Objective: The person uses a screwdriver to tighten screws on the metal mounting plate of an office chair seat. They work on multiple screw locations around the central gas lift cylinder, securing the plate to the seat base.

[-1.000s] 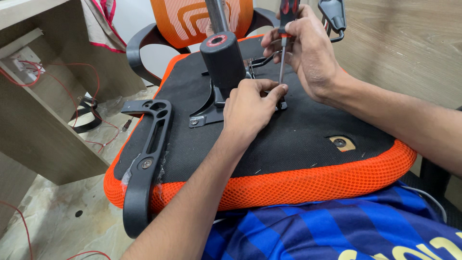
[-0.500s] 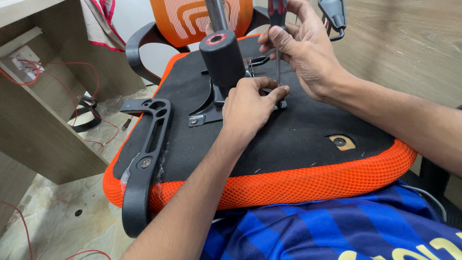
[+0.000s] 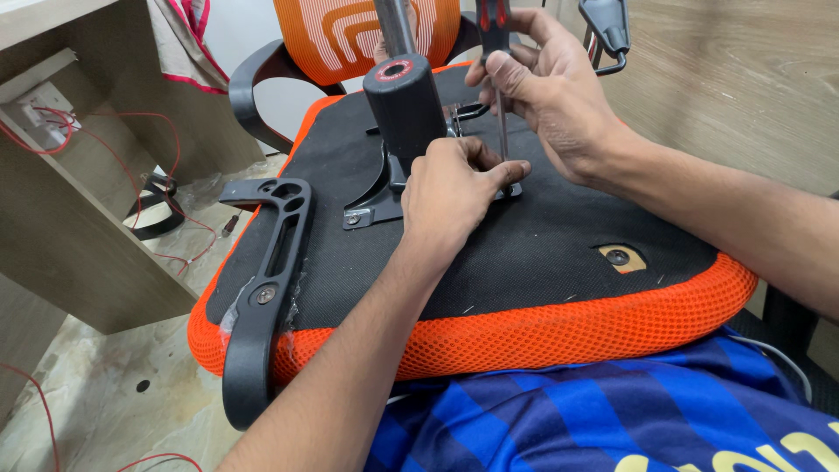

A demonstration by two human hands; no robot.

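An upturned office chair seat (image 3: pixel 542 262), black underneath with an orange mesh rim, lies across my lap. A black mechanism with a round column (image 3: pixel 405 105) is bolted to its middle on a metal plate (image 3: pixel 367 212). My right hand (image 3: pixel 546 92) grips a red-and-black screwdriver (image 3: pixel 495 52) held upright, its tip down at the plate's right corner. My left hand (image 3: pixel 454 192) rests on the plate, fingers pinched around the screwdriver's tip. Whatever sits under the tip is hidden by my fingers.
A black armrest bracket (image 3: pixel 266 280) is fixed on the seat's left side. An open screw hole (image 3: pixel 619 256) shows at the right. A wooden desk (image 3: pixel 70 192) with red wires stands at the left, a wooden panel (image 3: pixel 743 79) at the right. Another orange chair back (image 3: pixel 350 35) stands behind.
My right hand has turned slightly on the screwdriver handle and shifted a little upward. My left hand stays pinched at the tip.
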